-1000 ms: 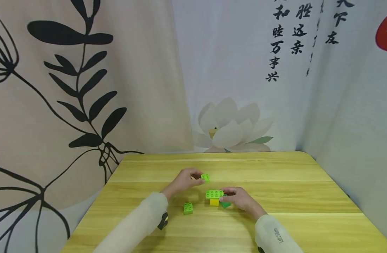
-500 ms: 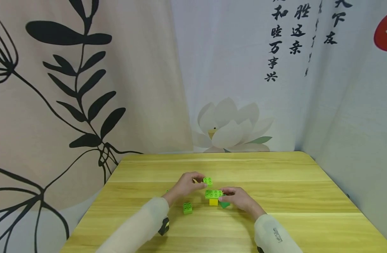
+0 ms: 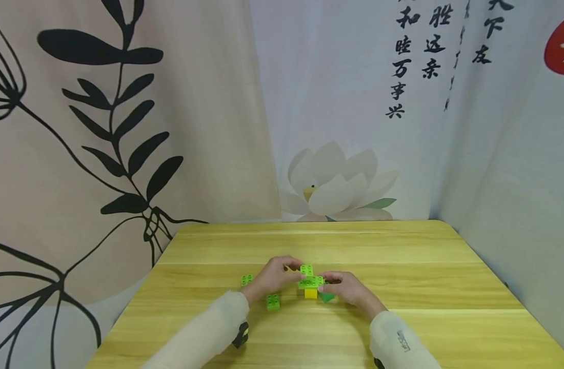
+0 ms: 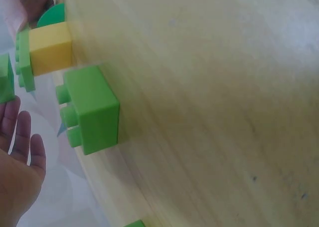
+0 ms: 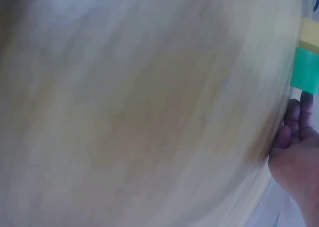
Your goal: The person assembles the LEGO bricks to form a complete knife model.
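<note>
My left hand (image 3: 278, 275) pinches a light green brick (image 3: 306, 269) just above a flat light green plate (image 3: 311, 282). In the left wrist view a small gap shows between that brick (image 4: 6, 80) and the plate (image 4: 25, 60). The plate sits on a yellow brick (image 3: 311, 293). Beside the yellow one is a dark green block (image 3: 326, 296), rounded in the left wrist view. My right hand (image 3: 351, 291) grips this block at the plate's right end, its thumb in front; the exact finger contact is partly hidden.
A studded light green brick (image 3: 273, 302) stands on the wooden table (image 3: 402, 338) below my left wrist. Another green brick (image 3: 246, 280) lies farther left, partly behind the left forearm. A printed curtain (image 3: 217, 128) hangs behind the table's far edge.
My left hand has brought the light green brick rightward and toward me, from behind the plate to over it. The far-left brick has come into view. My right hand stays in place.
</note>
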Available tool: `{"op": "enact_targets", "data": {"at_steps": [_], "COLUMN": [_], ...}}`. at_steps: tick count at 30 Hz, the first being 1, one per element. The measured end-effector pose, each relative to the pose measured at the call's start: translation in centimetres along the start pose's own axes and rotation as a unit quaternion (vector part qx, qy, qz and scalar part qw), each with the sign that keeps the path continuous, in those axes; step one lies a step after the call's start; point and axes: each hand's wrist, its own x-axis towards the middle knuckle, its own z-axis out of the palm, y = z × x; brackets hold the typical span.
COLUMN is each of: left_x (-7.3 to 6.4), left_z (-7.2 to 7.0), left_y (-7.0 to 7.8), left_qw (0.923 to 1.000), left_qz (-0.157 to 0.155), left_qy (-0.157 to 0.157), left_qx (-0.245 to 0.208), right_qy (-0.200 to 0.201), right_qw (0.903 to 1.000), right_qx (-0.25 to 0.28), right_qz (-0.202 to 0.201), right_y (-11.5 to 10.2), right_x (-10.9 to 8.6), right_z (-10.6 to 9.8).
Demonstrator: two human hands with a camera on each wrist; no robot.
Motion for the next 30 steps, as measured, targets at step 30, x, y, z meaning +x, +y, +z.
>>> {"op": "enact_targets", "data": {"at_steps": [30], "left_x": [-0.3], "left_z": [1.5], "left_y": [-0.2], "left_qw": [0.9996], "left_qz": [0.025], "left_qy": [-0.012], "left_qx": [0.005], "right_qy": [-0.016], "right_qw": [0.9995], "right_qx": [0.028], "right_qz": [-0.003], "right_y": [0.0], "right_x": [-0.3], "right_z": [0.0]}}
